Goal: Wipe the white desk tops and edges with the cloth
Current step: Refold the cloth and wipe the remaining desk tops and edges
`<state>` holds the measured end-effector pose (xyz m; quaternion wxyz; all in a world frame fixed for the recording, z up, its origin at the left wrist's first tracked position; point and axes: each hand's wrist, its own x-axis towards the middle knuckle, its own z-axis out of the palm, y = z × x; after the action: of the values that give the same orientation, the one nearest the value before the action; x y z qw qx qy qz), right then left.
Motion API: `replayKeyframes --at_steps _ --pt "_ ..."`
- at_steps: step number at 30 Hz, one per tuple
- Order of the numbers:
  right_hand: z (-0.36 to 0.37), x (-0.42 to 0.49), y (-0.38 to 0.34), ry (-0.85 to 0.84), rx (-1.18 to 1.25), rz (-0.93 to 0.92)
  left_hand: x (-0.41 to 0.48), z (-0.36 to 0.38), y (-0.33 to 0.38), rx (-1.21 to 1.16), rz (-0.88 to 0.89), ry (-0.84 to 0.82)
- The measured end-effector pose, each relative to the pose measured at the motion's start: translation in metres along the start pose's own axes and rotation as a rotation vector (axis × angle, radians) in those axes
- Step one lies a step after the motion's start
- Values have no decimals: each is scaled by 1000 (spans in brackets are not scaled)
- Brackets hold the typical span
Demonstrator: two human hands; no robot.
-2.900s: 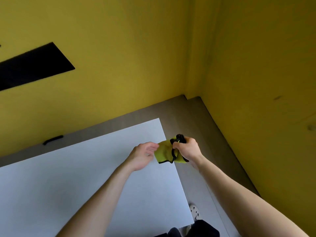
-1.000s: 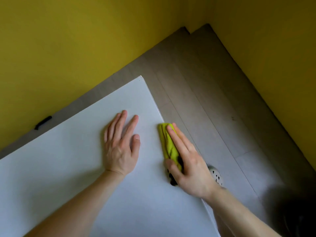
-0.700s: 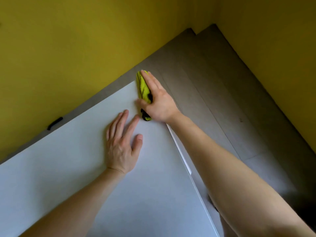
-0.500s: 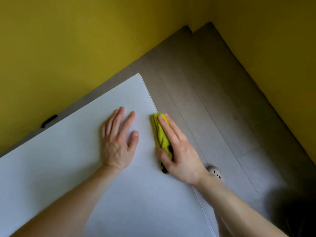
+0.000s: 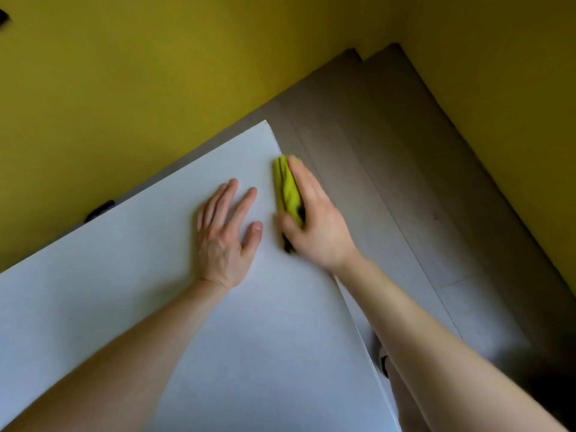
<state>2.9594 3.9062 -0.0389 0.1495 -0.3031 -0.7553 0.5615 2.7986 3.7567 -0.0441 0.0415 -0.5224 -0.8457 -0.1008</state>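
Observation:
The white desk top (image 5: 124, 307) fills the lower left of the head view, and its right edge runs diagonally from the far corner toward me. A yellow-green cloth (image 5: 288, 188) with dark trim is folded over that right edge, a short way back from the far corner. My right hand (image 5: 318, 226) pinches the cloth onto the edge, thumb on the top face and fingers stretched along the side. My left hand (image 5: 226, 232) lies flat on the desk top just left of the cloth, fingers spread, holding nothing.
Yellow walls (image 5: 140, 73) close in behind and to the right, meeting at a corner. Grey wood floor (image 5: 389, 151) lies between desk and right wall. A small black fitting (image 5: 99, 210) sits at the wall base behind the desk. My shoe (image 5: 384, 360) shows under my right forearm.
My right hand slid the cloth along the right edge to the far corner, back toward me, and now partway forward again. My left hand has stayed flat on the desk.

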Motion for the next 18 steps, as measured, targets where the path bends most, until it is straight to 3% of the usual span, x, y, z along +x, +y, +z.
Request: replayKeyframes --at_steps 3,5,13,15,18 --pt "-15 -119 8 -52 -4 -3 0 0 0 7 5 6" --pt "-19 -147 10 -92 -9 19 -1 2 1 12 2 8" --pt "-2 59 -8 -66 16 57 0 1 3 -22 0 42" --pt "-3 41 -7 -68 19 61 1 1 6 -28 5 54" --pt "-12 -67 6 -67 24 42 1 -1 7 -31 -6 82"
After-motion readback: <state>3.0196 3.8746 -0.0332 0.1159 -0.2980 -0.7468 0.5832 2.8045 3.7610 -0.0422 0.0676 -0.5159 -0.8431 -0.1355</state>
